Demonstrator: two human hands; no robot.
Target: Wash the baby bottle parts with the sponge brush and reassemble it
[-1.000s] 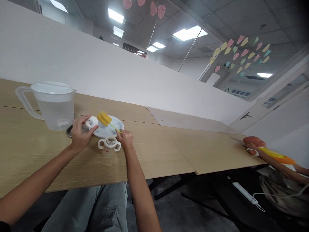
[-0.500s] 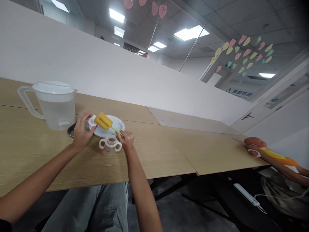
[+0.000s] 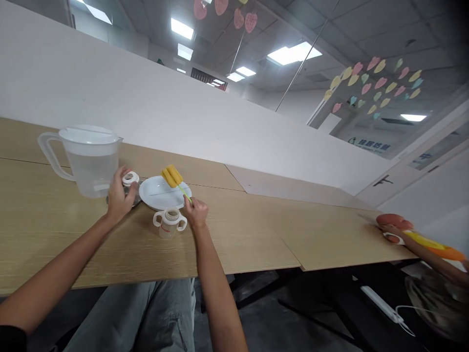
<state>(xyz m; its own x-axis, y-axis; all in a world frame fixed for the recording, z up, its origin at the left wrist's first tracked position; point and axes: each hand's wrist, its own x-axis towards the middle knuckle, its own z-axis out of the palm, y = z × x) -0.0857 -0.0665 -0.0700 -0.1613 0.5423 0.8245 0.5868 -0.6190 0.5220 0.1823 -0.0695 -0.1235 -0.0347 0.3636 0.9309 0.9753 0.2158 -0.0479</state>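
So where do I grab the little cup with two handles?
Probably by both white handles, one hand coming from each side. They stick out left and right from the cup, which stands upright with its top open, so holding both should help keep it level.

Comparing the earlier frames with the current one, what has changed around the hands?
The yellow sponge brush, in the right hand, has moved rightward, away from the white ring. The left hand has carried that ring left, toward the pitcher. Both grips remain; the pitcher, plate and two-handled bottle stayed put.
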